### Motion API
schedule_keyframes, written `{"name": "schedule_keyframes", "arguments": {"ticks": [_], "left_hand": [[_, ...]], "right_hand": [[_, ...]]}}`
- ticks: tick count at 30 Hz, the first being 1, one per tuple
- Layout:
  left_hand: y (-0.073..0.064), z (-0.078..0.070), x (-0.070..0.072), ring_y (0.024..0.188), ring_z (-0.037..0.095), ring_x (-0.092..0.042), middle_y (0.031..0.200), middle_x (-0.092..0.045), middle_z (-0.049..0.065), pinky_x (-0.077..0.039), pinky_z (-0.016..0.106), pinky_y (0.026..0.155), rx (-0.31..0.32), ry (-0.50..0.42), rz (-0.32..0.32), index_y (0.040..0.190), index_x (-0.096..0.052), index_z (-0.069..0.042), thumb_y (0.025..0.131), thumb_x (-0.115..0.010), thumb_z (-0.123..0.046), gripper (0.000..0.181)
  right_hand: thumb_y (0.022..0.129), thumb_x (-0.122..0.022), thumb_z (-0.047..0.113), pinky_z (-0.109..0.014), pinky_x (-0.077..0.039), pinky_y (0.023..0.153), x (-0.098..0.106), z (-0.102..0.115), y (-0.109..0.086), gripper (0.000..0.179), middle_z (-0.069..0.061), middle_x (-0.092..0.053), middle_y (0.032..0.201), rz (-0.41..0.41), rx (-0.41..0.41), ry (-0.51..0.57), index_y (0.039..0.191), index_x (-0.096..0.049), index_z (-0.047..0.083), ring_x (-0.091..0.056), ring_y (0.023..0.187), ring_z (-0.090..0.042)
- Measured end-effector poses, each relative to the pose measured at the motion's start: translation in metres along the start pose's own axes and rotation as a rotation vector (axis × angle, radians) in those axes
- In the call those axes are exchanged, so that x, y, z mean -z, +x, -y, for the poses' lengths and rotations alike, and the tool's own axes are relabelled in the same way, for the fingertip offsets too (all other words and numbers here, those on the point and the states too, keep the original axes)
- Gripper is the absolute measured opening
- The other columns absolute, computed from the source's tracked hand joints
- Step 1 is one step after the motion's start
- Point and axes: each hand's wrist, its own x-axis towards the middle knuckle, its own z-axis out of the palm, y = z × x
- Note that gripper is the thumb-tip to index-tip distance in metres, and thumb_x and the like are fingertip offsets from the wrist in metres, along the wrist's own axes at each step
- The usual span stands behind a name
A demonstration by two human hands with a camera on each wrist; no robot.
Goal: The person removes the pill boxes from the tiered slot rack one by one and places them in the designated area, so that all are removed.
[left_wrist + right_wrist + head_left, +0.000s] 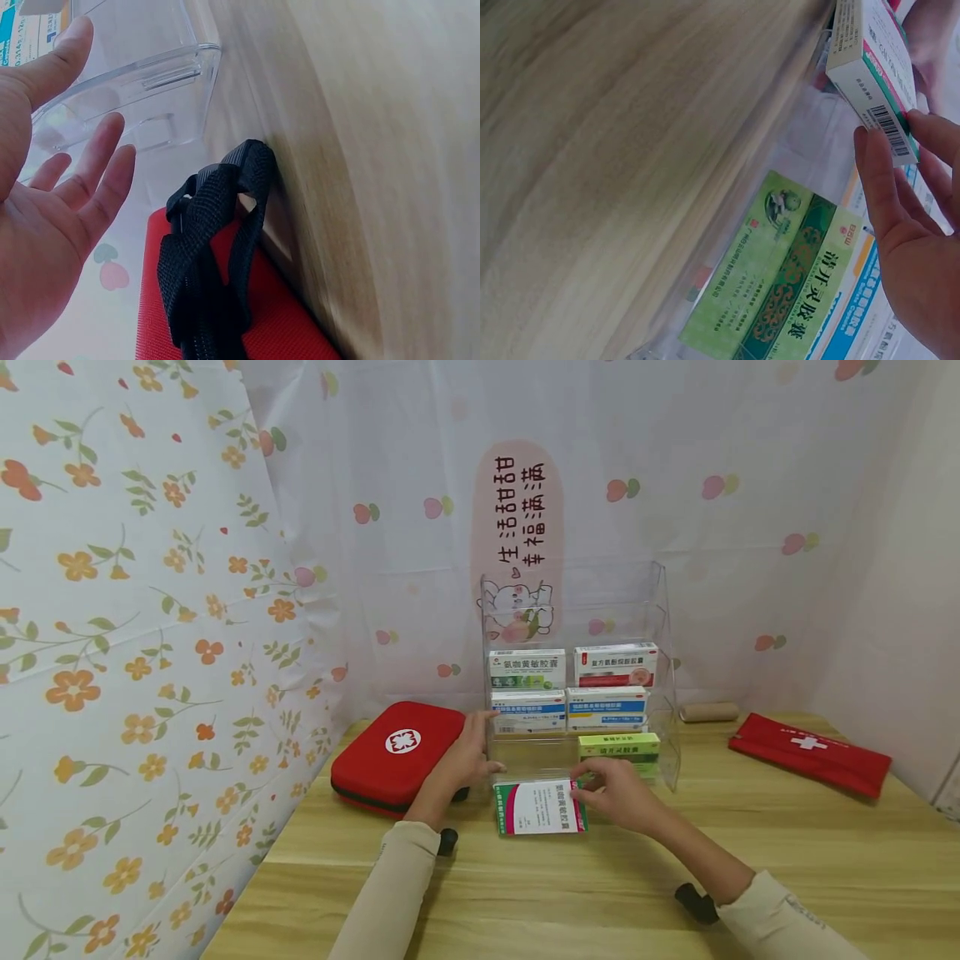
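My right hand (621,795) pinches one end of a white, green and magenta medicine box (542,808) between thumb and fingers. The box is tilted in front of the lowest tier of a clear acrylic rack (528,752), to the left of a green medicine box (618,748) standing there. In the right wrist view, fingertips lie on the barcode end of the held box (889,97). My left hand (467,753) is at the rack's left side, fingers spread and holding nothing in the left wrist view. Blue-and-white boxes (528,713) stand in the tier above.
Higher in the rack are a green-and-white box (527,669) and a red-and-white box (617,666). A red first-aid case (408,747) with a black strap (202,240) lies left of the rack. To the right are a red pouch (817,756) and a beige roll (708,712).
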Motion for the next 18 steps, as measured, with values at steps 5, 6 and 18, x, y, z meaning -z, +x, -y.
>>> {"name": "schedule_keyframes", "arguments": {"ticks": [5,6,18], "left_hand": [[0.0008,-0.0012,0.0011,0.1,0.023,-0.053,0.136,-0.037,0.013,-0.054,0.037,0.088,0.024,-0.016,-0.007,0.148,-0.024,-0.018,0.078,-0.084,-0.011,0.093],[0.0009,-0.0015,0.0013,0.101,0.024,-0.053,0.136,-0.037,0.013,-0.054,0.038,0.088,0.025,-0.023,-0.006,0.148,-0.024,-0.018,0.078,-0.084,-0.011,0.093],[0.0006,-0.0028,0.0004,0.104,0.023,-0.052,0.139,-0.037,0.011,-0.054,0.037,0.089,0.075,-0.024,0.021,0.15,-0.023,-0.022,0.08,-0.083,-0.012,0.092]], "right_hand": [[0.083,-0.078,0.003,-0.029,-0.059,0.068,-0.0006,-0.0023,0.0019,0.018,-0.01,-0.071,0.102,-0.014,0.034,0.007,0.1,-0.072,0.006,-0.071,0.079,-0.017],[0.084,-0.078,0.003,-0.03,-0.059,0.069,-0.0007,-0.0026,0.0021,0.018,-0.01,-0.071,0.102,-0.012,0.029,0.007,0.1,-0.072,0.006,-0.071,0.079,-0.017],[0.075,-0.088,0.023,-0.034,-0.059,0.075,0.0016,-0.0071,0.0032,0.051,-0.016,-0.067,0.116,0.135,-0.111,0.074,0.117,-0.067,0.002,-0.071,0.093,-0.027]]}}
